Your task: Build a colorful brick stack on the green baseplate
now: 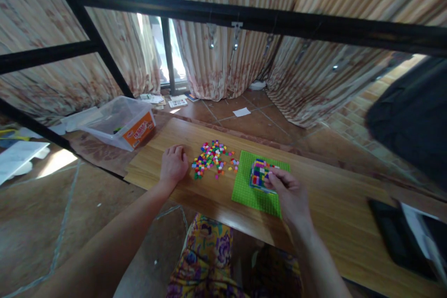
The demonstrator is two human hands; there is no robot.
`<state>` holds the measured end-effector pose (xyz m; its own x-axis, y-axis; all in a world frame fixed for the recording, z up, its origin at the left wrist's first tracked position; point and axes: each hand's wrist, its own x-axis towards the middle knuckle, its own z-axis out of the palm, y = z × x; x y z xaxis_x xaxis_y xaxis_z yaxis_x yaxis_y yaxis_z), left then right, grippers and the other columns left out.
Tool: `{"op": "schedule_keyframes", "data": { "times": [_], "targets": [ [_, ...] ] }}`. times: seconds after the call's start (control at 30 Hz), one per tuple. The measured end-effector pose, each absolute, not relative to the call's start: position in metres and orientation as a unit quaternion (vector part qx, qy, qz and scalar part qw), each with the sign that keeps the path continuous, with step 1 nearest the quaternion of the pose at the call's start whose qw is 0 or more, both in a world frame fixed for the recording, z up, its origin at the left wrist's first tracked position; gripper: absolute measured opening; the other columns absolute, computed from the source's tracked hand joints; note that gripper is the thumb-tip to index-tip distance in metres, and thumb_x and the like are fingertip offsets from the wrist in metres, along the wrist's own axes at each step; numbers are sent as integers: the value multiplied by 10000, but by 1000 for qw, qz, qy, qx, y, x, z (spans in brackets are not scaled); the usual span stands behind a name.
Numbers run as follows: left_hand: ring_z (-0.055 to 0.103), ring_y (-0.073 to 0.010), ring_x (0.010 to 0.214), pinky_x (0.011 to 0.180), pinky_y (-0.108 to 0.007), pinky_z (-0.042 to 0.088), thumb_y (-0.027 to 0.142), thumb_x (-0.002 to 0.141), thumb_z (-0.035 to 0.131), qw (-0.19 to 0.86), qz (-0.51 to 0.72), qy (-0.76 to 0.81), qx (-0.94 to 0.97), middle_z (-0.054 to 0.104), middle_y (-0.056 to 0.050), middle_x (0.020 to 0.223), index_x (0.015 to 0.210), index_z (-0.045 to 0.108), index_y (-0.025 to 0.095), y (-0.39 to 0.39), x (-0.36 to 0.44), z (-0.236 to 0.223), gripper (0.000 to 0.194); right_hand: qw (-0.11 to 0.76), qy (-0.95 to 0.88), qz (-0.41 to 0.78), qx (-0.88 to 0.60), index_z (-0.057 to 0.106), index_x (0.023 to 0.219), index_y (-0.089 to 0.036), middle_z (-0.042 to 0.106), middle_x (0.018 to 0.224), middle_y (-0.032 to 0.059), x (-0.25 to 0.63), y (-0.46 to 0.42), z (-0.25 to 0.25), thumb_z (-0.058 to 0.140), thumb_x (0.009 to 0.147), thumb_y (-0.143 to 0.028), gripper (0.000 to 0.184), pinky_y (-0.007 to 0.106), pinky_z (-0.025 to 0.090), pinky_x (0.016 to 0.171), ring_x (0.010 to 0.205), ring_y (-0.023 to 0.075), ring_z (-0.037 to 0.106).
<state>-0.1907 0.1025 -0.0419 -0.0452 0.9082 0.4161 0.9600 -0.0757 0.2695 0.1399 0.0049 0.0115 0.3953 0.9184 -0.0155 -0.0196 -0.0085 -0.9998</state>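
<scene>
My right hand [289, 191] is over the green baseplate [240, 191], thumb and forefinger pinched around a small pale pink building brick [270, 174]. Just beneath those fingertips stands a low block of many-coloured bricks [257, 172] built on the plate, its right part partly hidden by the hand. My left hand [173, 164] lies on the wooden table with its fingers curled in, and nothing shows in it. Beside it, to the right, is a loose pile of small coloured bricks [211, 156], with a few strays reaching toward the baseplate.
A clear plastic box [111, 118] with an orange label stands past the table's left end. Dark flat items and papers [401, 237] lie at the table's right end. A black metal frame bar [223, 14] crosses above, in front of striped curtains [230, 65].
</scene>
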Motion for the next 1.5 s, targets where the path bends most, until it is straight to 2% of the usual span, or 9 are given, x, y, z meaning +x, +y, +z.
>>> {"op": "schedule_keyframes", "data": {
  "times": [0.13,0.33,0.5,0.8,0.9,1.03,1.17,1.3,1.5],
  "targets": [
    [594,-305,1089,1001,-459,458,232,882,446,55,-246,-675,-694,660,-166,1135,1069,627,148,103,-192,-42,273,637,-324,480,-508,744,860,-209,740,802,13,127,-2,22,841,696,-367,248,281,580,634,661,126,665],
    [589,-313,1092,1004,-461,456,236,886,439,59,-242,-677,-693,663,-172,1134,1077,631,135,102,-191,-41,289,639,-261,575,-439,747,853,-231,753,877,14,107,-11,37,833,720,-285,168,212,580,603,693,105,681],
    [589,-311,1090,991,-462,462,230,886,442,55,-249,-680,-688,663,-170,1135,1074,632,141,101,-189,-40,282,617,-216,629,-420,771,930,-243,736,837,-14,83,-18,35,855,682,-232,262,183,585,640,681,79,660],
    [582,-288,1118,1021,-441,449,217,890,459,34,-252,-687,-681,660,-151,1152,1080,631,156,99,-187,-41,263,539,-164,719,-407,744,844,-210,756,918,26,51,-23,10,872,672,-280,225,248,597,700,781,128,703],
    [581,-291,1122,1022,-443,451,218,885,466,32,-254,-686,-681,661,-148,1147,1079,630,157,100,-187,-42,261,539,-183,711,-413,726,845,-204,752,888,32,49,-17,6,868,675,-295,239,238,581,634,718,123,687],
    [587,-293,1114,1017,-453,454,214,881,463,34,-255,-684,-683,659,-138,1147,1074,631,165,100,-187,-41,260,552,-205,687,-426,706,822,-196,673,699,-27,43,-8,1,871,647,-327,274,165,486,483,525,59,559],
    [578,-290,1121,1022,-448,448,212,888,459,27,-250,-691,-678,656,-139,1144,1070,631,166,98,-185,-39,254,564,-206,658,-454,693,821,-207,626,635,-53,34,-2,-7,873,590,-348,325,156,416,405,453,44,470],
    [565,-284,1133,1032,-439,436,207,896,456,11,-246,-698,-672,650,-154,1159,1079,629,145,96,-182,-37,260,568,-269,598,-497,685,870,-201,649,663,-42,34,4,-15,827,631,-403,344,203,481,451,467,65,512],
    [562,-275,1138,1028,-433,433,205,899,467,7,-249,-695,-674,646,-137,1161,1085,630,148,95,-181,-37,254,517,-464,423,-582,684,950,-159,741,855,73,45,31,-30,683,762,-509,397,323,554,588,588,161,652]
  ]
}}
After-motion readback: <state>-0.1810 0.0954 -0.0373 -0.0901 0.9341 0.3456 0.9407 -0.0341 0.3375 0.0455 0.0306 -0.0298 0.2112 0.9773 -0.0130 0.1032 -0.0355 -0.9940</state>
